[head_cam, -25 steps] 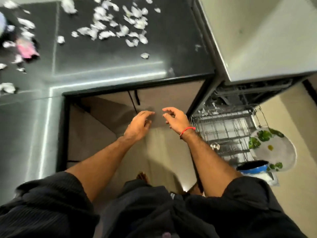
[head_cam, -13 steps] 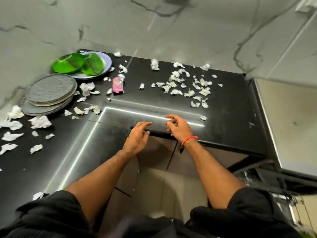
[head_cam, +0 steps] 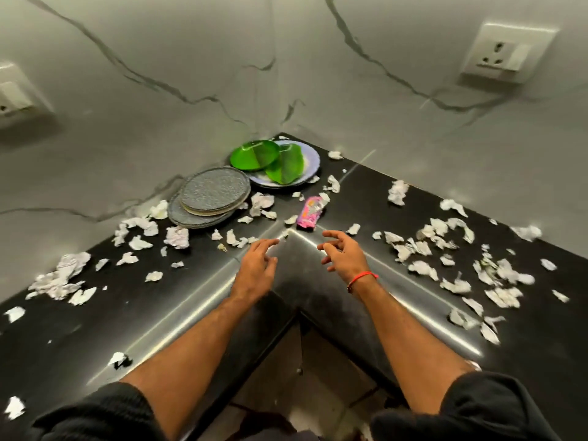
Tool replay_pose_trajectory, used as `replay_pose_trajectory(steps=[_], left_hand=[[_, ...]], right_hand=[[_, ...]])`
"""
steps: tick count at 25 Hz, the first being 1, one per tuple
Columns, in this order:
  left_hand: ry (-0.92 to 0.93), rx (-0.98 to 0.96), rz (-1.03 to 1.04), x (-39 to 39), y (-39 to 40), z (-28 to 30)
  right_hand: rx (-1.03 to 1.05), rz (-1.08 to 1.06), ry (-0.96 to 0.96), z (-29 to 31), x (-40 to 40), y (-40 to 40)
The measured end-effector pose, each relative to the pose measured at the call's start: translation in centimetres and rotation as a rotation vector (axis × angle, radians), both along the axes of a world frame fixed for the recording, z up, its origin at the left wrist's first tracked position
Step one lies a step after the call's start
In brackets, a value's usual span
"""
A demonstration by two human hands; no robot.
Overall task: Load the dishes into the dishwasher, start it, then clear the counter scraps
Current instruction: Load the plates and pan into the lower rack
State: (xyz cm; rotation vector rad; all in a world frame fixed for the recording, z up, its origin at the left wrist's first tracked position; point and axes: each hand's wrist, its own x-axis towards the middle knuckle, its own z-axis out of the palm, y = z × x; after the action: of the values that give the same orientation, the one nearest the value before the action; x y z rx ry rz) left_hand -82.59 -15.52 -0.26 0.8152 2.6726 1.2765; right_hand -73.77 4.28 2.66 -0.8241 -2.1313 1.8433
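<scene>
left hand [head_cam: 256,265] and right hand [head_cam: 345,254] empty — above scrap-strewn counter [head_cam: 318,281], grey plates [head_cam: 211,195] behind

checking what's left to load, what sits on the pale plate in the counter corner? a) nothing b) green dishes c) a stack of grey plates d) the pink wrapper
b: two green dishes lie on the pale plate in the corner; the grey plates are stacked beside it, and the pink wrapper lies on the counter nearer the hands.

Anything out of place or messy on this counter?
Yes: torn white paper scraps litter the black counter on both sides, and a pink wrapper lies among them near the stacked grey plates.
</scene>
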Motion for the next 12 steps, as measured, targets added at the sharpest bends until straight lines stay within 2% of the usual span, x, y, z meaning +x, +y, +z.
replay_pose_trajectory(steps=[5, 12], left_hand=[[-0.004, 0.013, 0.206, -4.1, -3.0, 0.2], [-0.07, 0.017, 0.429, -15.6, -6.8, 0.3]], right_hand=[[-0.076, 0.162, 0.004, -0.6, -7.4, -1.9], [-0.138, 0.276, -0.025, -0.7, -19.7, -6.5]])
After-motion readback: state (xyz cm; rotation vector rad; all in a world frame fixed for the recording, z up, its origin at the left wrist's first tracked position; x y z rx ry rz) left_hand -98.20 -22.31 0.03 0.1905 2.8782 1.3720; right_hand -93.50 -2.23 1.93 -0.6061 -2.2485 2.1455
